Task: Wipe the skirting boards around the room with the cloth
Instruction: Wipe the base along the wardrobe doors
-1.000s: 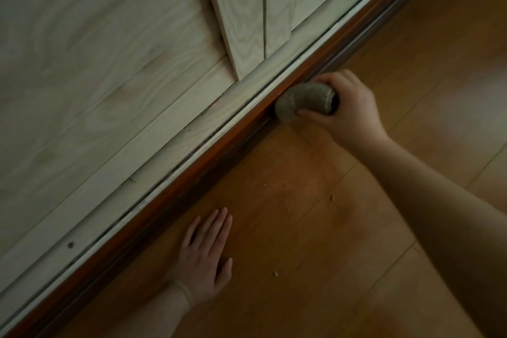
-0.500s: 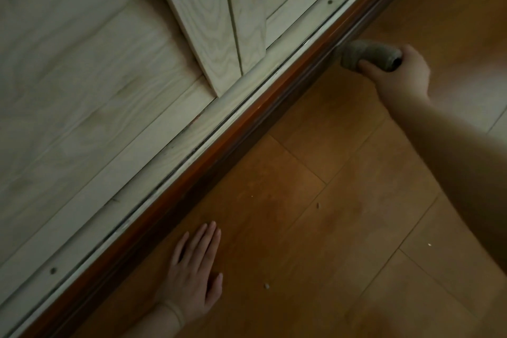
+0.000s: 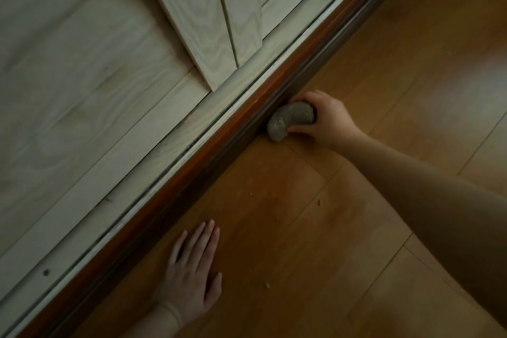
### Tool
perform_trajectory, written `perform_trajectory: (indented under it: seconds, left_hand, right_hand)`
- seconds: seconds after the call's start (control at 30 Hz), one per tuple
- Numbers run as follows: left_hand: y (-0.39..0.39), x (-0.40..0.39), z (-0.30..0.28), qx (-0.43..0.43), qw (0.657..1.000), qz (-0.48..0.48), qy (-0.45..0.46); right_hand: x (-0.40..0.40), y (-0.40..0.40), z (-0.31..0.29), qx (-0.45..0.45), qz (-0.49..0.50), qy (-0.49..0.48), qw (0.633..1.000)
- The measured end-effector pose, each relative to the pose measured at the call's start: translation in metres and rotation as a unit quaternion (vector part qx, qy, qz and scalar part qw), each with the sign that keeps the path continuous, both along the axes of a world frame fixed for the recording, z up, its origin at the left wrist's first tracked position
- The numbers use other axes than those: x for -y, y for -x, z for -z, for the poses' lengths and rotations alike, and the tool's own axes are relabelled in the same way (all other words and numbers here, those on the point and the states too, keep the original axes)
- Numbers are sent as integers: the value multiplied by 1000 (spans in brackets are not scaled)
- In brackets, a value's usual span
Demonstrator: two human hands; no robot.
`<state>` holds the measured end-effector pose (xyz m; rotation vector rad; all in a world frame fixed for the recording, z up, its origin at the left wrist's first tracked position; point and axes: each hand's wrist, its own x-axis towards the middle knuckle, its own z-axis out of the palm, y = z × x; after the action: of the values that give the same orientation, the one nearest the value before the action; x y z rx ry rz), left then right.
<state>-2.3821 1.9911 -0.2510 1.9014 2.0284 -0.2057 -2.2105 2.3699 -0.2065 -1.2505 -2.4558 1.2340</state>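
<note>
R hand [image 3: 330, 118] has its fingers and thumb curled round a bunched grey cloth [image 3: 289, 121], gripping it tight. Cloth is rolled into a short thick wad; its left end sticks out past the thumb and sits against the dark lower face of the skirting board [image 3: 219, 156], right where board meets floor [image 3: 315, 228]. R forearm comes in from the near right, running diagonally up to the hand.

L hand [image 3: 192, 266] lies flat on the floor, palm down, fingers straight and close together, thumb out to the right, holding nothing. It's near the skirting but not touching it, well apart from the cloth, at near left-centre of view. A thin band shows at the wrist.

Skirting is reddish-brown w/ a glossy rounded top edge, running diagonally from near left to far right. Above it a pale strip and pale wood-grain panelling [image 3: 82, 90]; two upright pale boards [image 3: 208, 16] come down to the strip at far centre. Couple of screw holes visible in the pale rail.

Floor is orange-brown wood planks, a few small crumbs [image 3: 319, 202] scattered between the two hands. Lighting dim; pale glare patch at far right.
</note>
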Motion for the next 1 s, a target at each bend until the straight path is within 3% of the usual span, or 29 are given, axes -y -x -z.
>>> perform_trajectory:
  seconds: [0.2, 0.37, 0.43, 0.53, 0.63, 0.77, 0.87, 1.0]
  left_hand:
    - [-1, 0, -1, 2, 1000, -4, -2]
    - [-3, 3, -3, 6, 1000, -6, 6]
    - [-3, 4, -3, 5, 1000, -5, 5]
    - [-2, 5, -2, 7, 1000, -5, 7]
    - [-2, 3, -1, -2, 1000, 2, 4]
    - [0, 2, -1, -10, 1000, 3, -10]
    - [0, 1, 0, -10, 1000, 2, -13]
    - [2, 2, 3, -7, 1000, -1, -8]
  right_hand:
    - [-49, -17, -13, 25, 84, -11, 996]
    - [-68, -37, -18, -22, 282, -9, 959]
    - [-62, -43, -21, -24, 299, -13, 954]
    - [-29, -43, -21, -38, 230, 9, 972]
    - [12, -28, -20, -56, 92, 11, 994]
    - [31, 4, -16, -71, -58, -20, 996]
    - [12, 3, -17, -55, -62, -37, 996]
    - [-37, -14, -29, -6, 16, -66, 998]
